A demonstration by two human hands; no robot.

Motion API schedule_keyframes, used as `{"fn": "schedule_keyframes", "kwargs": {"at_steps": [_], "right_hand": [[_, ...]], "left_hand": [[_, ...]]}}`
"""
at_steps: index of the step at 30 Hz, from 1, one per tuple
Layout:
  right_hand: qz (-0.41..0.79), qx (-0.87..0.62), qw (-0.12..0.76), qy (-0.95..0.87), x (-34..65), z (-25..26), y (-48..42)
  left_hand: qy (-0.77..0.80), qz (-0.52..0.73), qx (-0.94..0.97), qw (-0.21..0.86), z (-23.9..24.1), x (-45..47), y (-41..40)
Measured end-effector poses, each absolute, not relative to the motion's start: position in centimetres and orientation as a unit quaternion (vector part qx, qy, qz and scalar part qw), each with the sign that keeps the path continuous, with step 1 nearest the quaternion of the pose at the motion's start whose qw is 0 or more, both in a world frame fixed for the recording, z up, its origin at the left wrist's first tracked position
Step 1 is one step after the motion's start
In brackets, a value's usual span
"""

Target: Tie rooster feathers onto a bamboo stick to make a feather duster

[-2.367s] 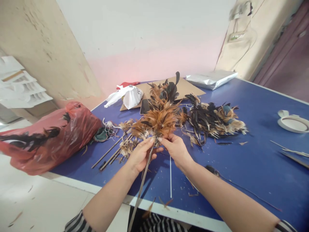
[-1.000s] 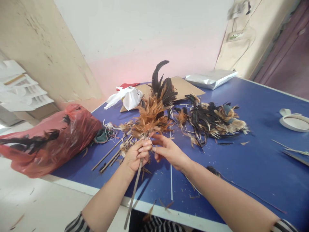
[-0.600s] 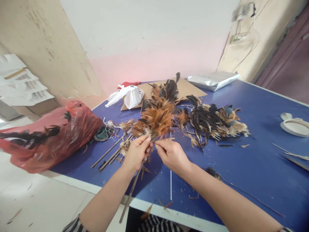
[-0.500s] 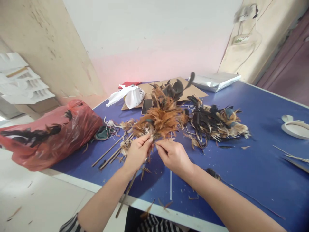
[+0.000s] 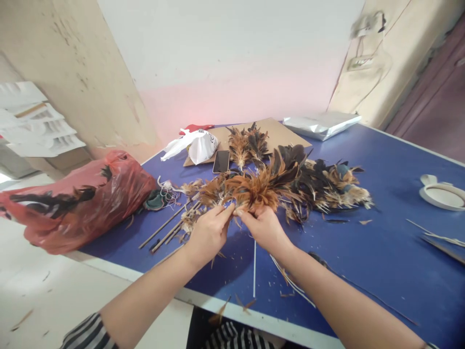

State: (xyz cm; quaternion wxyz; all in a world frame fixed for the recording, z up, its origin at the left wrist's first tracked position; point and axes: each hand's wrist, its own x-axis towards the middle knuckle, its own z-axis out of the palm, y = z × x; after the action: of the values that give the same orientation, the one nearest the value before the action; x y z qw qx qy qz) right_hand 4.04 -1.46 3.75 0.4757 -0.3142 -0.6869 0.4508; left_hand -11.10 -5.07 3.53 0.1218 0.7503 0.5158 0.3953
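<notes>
A feather duster (image 5: 256,189) with rust-brown feathers and darker ones at its far end lies across the middle of my view, its head tilted to the upper right. My left hand (image 5: 214,230) pinches near its base; part of a thin stick shows beside my left forearm. Against it, fingertips almost touching, my right hand (image 5: 263,225) closes on the lower feathers. Pale strings (image 5: 292,283) hang below my right wrist. My fingers hide the exact binding point.
Loose feather bundles (image 5: 250,145) rest on cardboard (image 5: 285,138), behind a dark feather pile (image 5: 330,186). Thin sticks (image 5: 169,230) and a red plastic bag (image 5: 90,203) are left. A phone (image 5: 221,161) lies behind; a tape roll (image 5: 443,194) and scissors-like blades (image 5: 443,247) are right.
The duster's head has swung to the right and lowered, uncovering the feather bundles on the cardboard. Its stick has turned toward my left forearm. My right hand has moved onto the feathers.
</notes>
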Motion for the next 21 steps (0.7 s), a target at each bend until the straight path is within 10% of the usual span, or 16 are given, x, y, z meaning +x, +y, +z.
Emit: {"fn": "schedule_keyframes", "kwargs": {"at_steps": [21], "right_hand": [[0.733,-0.32,0.397,-0.45,6.0,5.6,-0.3]], "left_hand": [[0.444,0.208,0.869,0.06,5.4,-13.8,-5.9]]}}
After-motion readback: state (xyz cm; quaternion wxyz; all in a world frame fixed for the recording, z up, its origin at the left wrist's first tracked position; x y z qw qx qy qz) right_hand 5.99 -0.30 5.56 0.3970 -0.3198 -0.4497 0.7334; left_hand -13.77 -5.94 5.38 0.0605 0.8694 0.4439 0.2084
